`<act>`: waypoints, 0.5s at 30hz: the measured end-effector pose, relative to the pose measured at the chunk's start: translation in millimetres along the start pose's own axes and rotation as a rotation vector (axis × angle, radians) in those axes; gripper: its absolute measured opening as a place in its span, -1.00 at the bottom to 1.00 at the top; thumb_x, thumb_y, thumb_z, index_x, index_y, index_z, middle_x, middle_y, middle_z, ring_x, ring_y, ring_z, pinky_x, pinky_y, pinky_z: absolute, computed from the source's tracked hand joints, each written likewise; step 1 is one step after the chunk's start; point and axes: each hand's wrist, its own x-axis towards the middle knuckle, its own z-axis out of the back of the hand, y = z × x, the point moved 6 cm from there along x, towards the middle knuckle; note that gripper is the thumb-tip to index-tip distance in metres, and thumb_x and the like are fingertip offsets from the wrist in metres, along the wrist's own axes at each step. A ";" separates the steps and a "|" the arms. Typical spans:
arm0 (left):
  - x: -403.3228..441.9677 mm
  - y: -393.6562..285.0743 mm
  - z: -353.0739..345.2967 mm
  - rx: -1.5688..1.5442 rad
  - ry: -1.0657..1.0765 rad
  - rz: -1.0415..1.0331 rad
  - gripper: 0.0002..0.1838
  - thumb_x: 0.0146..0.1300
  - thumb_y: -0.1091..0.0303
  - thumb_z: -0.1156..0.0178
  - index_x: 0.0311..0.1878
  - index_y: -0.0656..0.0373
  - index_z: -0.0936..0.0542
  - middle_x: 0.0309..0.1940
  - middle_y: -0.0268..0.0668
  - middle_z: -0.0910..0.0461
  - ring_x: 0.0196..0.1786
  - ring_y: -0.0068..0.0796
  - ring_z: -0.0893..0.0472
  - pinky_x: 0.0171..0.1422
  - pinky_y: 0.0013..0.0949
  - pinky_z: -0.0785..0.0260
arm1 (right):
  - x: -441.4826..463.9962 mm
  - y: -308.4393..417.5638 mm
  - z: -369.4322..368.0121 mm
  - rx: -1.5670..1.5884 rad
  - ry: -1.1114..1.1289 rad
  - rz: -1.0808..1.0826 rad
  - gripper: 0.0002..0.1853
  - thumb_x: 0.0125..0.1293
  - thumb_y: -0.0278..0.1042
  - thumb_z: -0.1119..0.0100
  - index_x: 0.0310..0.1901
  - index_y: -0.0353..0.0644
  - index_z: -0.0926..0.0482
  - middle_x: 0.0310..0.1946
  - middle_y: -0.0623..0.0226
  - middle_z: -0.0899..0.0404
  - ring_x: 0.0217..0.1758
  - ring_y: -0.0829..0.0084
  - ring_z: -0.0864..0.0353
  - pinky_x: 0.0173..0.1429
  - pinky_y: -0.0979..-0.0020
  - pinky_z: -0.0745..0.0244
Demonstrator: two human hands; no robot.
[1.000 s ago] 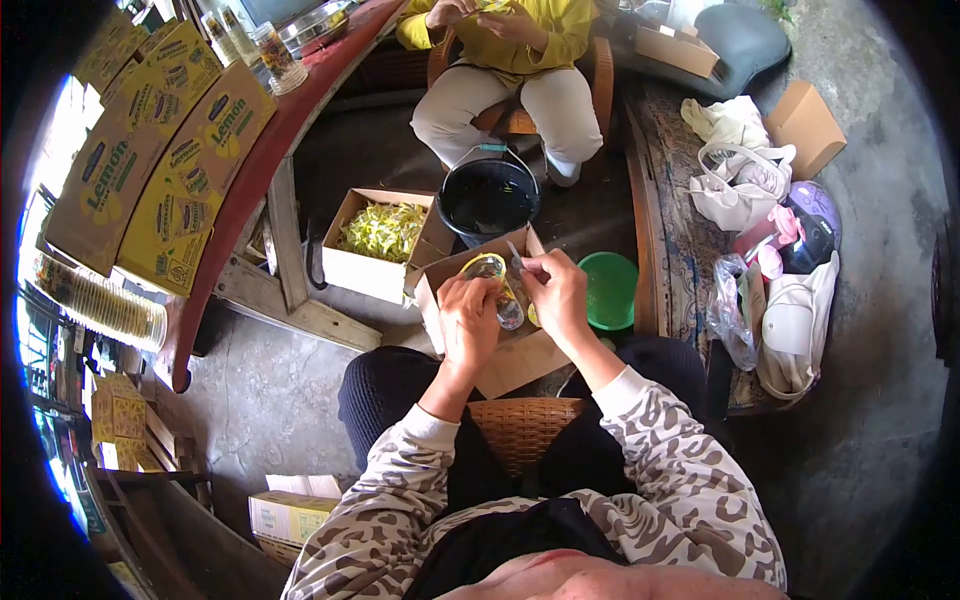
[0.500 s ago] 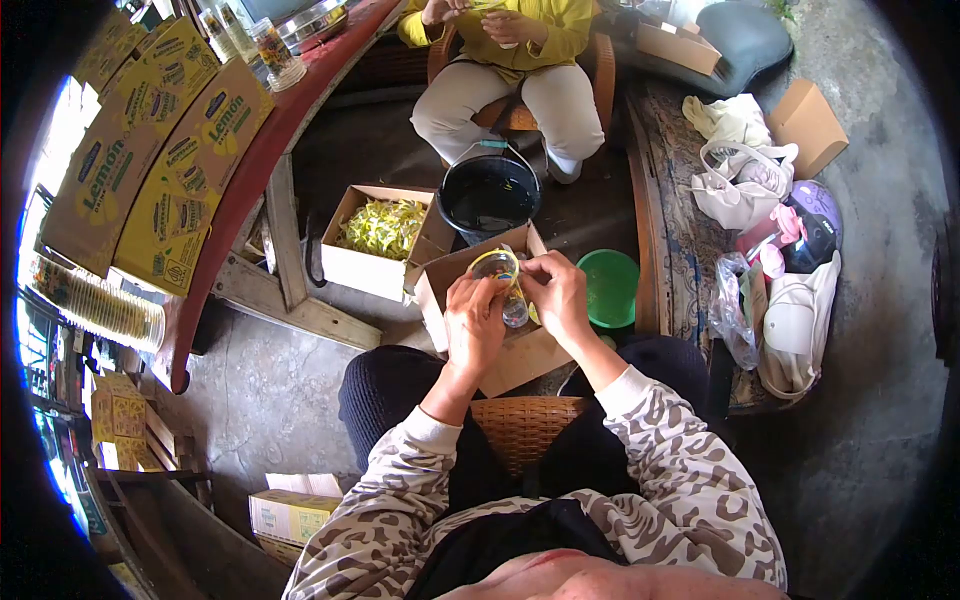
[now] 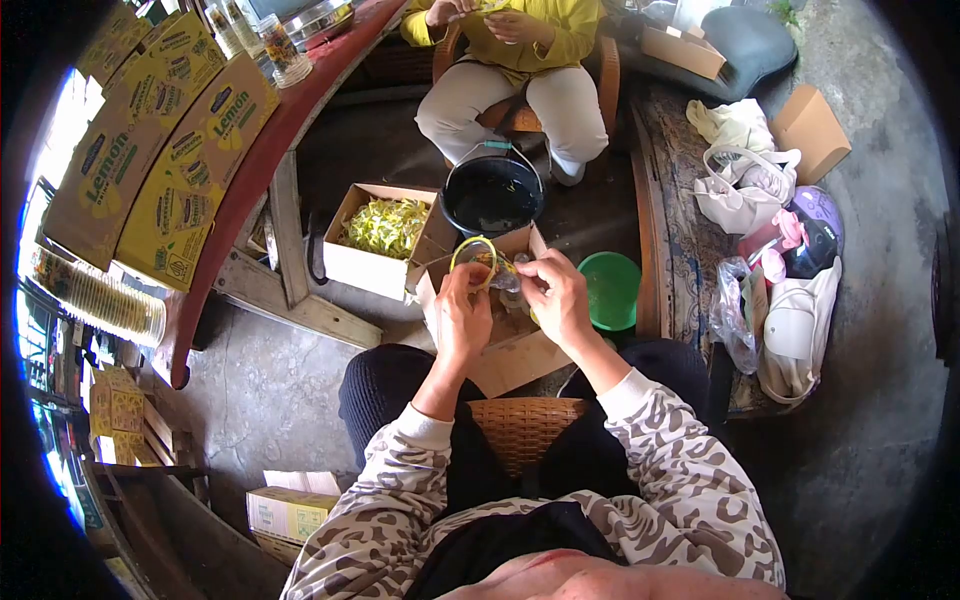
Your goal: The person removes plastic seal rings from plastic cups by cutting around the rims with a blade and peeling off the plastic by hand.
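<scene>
Over an open cardboard box in front of my knees, my left hand [image 3: 464, 312] pinches a thin yellow ring [image 3: 462, 247] that stands up above its fingers. Joined to or just behind the ring is a clear plastic cup [image 3: 507, 281], tilted between the two hands. My right hand [image 3: 556, 296] has its thumb and fingers closed at the cup's right side. Its fingertips partly hide what they grip. Beneath both hands lies the cardboard box [image 3: 515, 362], its near flap folded out towards me.
A box of yellow-green strips [image 3: 385, 228] and a black bucket [image 3: 491, 195] stand ahead. To the right are a green basin [image 3: 608, 290] and a bench [image 3: 690, 240] with bags. Lemon cartons [image 3: 190, 170] line the red table at left. Another person [image 3: 510, 70] sits opposite.
The yellow ring has shifted left and turned upright in my left hand, and the cup has tilted. My right hand stays close beside it.
</scene>
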 end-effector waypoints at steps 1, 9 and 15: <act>-0.1 3.1 -1.0 0.012 0.002 0.024 -0.73 0.20 0.61 -0.26 -0.01 0.26 -0.60 -0.19 -0.10 -0.68 -0.07 -0.21 -0.70 0.03 -0.27 -0.51 | -0.6 1.8 -0.5 -0.012 0.003 0.034 -0.82 0.11 -0.65 -0.33 -0.24 -0.22 -0.65 -0.38 0.25 -0.54 -0.38 0.27 -0.62 -0.31 0.32 -0.51; 3.4 -5.3 3.6 0.082 -0.046 0.020 -0.81 0.24 0.45 -0.33 -0.10 0.27 -0.64 -0.26 -0.15 -0.63 -0.18 -0.24 -0.64 -0.08 -0.26 -0.46 | -0.9 12.5 0.6 -0.050 -0.017 0.114 -0.83 0.10 -0.65 -0.34 -0.26 -0.21 -0.64 -0.40 0.27 -0.52 -0.39 0.25 -0.61 -0.32 0.31 -0.51; 1.1 -8.6 3.5 0.111 -0.074 -0.038 -0.88 0.23 0.46 -0.35 -0.20 0.28 -0.67 -0.32 -0.16 -0.60 -0.23 -0.24 -0.60 -0.12 -0.25 -0.42 | -0.8 13.9 3.9 -0.052 -0.059 0.107 -0.80 0.08 -0.65 -0.35 -0.25 -0.19 -0.65 -0.40 0.26 -0.52 -0.39 0.25 -0.61 -0.33 0.30 -0.51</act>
